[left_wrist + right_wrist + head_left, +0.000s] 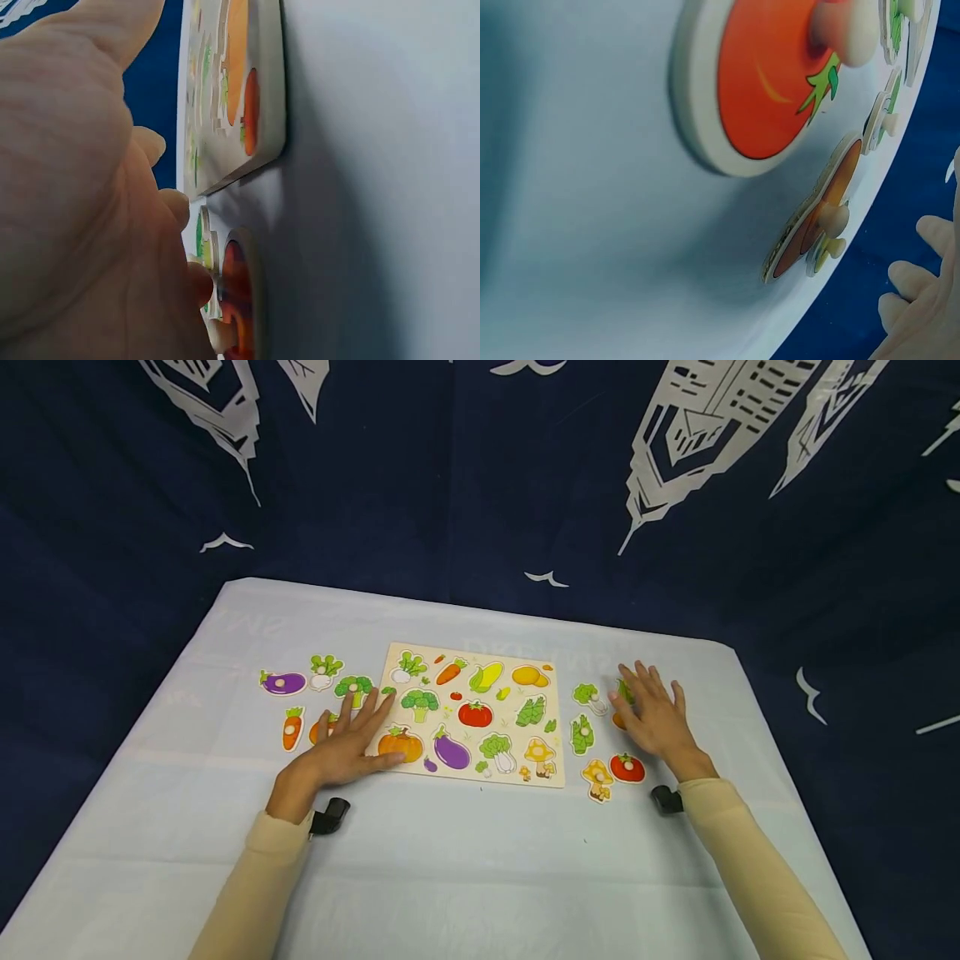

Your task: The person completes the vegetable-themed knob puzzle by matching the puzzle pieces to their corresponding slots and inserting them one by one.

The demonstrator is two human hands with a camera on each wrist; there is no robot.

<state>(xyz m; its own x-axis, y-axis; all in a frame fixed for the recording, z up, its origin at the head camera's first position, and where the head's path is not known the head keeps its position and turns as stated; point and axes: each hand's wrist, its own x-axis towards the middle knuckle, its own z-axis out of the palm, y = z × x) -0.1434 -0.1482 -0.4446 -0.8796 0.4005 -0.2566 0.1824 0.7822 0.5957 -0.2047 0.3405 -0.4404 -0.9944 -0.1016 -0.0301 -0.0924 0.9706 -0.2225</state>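
Observation:
In the head view a wooden puzzle board (506,718) printed with vegetables lies between both hands. My left hand (341,756) spreads its fingers over the board's left edge and a knobbed pumpkin piece (238,300); whether it touches them I cannot tell. Beyond its fingers is a broccoli piece (354,687). My right hand (656,718), fingers extended, is above a potato piece (810,217) and a yellow-green piece (825,251), partly covering both. A tomato piece (765,82) lies near that wrist. Neither hand grips anything.
An eggplant piece (283,683), a turnip piece (326,670) and a carrot piece (292,729) lie left of the board. To its right are a bok choy piece (588,696), a green leafy piece (582,735) and a mushroom piece (597,779). A dark blue curtain (420,485) hangs behind.

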